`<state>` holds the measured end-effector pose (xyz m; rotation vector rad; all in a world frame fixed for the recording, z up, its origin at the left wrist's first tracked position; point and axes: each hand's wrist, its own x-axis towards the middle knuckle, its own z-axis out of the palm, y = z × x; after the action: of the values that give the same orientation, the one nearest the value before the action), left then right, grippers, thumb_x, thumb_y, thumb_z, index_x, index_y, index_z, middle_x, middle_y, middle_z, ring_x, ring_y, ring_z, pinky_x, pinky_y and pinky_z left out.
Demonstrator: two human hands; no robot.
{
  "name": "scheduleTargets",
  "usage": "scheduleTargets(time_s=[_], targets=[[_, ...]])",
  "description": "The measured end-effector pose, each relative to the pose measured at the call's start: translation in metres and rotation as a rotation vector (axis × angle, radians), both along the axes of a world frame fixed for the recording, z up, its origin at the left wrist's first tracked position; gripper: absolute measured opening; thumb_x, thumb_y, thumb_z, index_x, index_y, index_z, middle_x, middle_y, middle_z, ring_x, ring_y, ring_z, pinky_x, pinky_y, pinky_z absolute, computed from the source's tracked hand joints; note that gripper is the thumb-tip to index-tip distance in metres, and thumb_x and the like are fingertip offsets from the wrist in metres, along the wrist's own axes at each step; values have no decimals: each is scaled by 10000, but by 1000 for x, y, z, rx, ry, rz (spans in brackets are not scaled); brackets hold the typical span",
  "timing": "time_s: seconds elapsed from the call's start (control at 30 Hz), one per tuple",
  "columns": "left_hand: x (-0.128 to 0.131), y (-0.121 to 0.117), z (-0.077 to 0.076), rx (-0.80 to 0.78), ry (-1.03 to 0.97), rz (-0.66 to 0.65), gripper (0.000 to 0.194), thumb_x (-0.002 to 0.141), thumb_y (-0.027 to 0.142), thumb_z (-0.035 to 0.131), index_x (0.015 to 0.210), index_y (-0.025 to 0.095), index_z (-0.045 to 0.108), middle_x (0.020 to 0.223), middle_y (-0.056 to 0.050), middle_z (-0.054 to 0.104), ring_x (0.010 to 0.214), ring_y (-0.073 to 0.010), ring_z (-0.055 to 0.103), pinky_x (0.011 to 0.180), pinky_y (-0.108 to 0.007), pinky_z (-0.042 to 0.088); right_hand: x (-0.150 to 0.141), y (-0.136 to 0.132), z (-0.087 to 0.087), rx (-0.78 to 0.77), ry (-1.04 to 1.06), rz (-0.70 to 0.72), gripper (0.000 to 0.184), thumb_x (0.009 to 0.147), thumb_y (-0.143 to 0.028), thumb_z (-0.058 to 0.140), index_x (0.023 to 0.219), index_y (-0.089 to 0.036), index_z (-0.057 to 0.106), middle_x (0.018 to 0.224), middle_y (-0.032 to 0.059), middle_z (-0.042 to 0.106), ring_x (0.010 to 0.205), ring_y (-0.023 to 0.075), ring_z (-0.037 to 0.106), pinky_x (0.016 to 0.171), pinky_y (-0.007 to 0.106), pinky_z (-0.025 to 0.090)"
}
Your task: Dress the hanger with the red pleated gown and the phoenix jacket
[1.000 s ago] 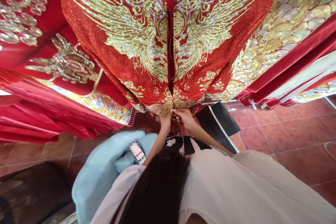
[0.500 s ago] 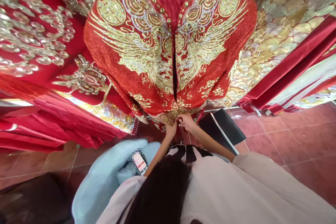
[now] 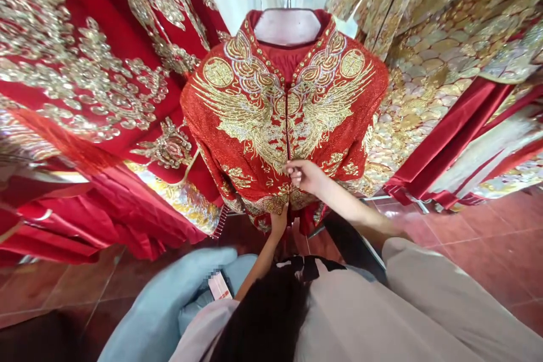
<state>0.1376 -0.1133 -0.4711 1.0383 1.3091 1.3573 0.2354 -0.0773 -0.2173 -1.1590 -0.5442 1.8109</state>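
A red jacket (image 3: 212,124) with gold and silver bird embroidery hangs on a hanger in front of me. At its front opening, my right hand (image 3: 306,175) is closed, with thumb and fingertips pinched at the zip, partway up the front. The fingers cover the zip pull itself. Above them a narrow dark gap shows between the front edges; below them the edges meet. Lower down, my left hand (image 3: 279,222) grips the bottom hem (image 3: 269,205) beside the centre line, its fingertips partly hidden by the cloth.
Red garments with clear beadwork (image 3: 97,85) hang at left, and gold scale-patterned garments (image 3: 424,79) at right. Below left, a light blue chair (image 3: 139,300) holds a phone (image 3: 219,285). A black seat (image 3: 339,233) stands behind my right forearm. Red tiles cover the floor.
My right hand has risen from the hem up the jacket's front, and the gap below it has closed. The left hand stays at the hem. The view has tilted up, showing the collar and hanger.
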Motion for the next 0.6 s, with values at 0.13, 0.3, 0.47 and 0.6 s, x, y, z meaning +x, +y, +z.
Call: scheduleTargets(time_s=[0.13,0.3,0.47,0.6], targets=[[4,0,9,-13,-43,17,352,702,418,744,908,158,626,1125,-159,635,1193,-305,518,1115,-433,299,10,8,67,238,-7,50,163,850,-117,497,710,-95,578,559,-20,494,401,-6,296,361,111,235],[9,-7,15,-35,-97,18,323,684,388,768,865,172,610,1047,-151,645,1190,-320,515,1102,-441,311,4,12,101,381,-92,-10,195,877,-122,460,718,-103,572,564,-27,497,393,-11,292,367,111,264],[19,-10,24,-21,-127,20,380,633,430,785,881,185,634,1060,-149,645,1210,-344,502,1105,-471,302,8,25,138,402,-121,-48,205,913,-104,427,758,-88,560,588,-61,503,392,-56,292,412,56,240],[24,-10,24,-34,-172,-32,307,594,432,796,833,281,676,1054,-65,672,1190,-325,522,1078,-437,357,16,27,158,565,-201,-97,229,937,-141,401,777,-98,560,643,-79,531,389,-80,278,434,56,217]])
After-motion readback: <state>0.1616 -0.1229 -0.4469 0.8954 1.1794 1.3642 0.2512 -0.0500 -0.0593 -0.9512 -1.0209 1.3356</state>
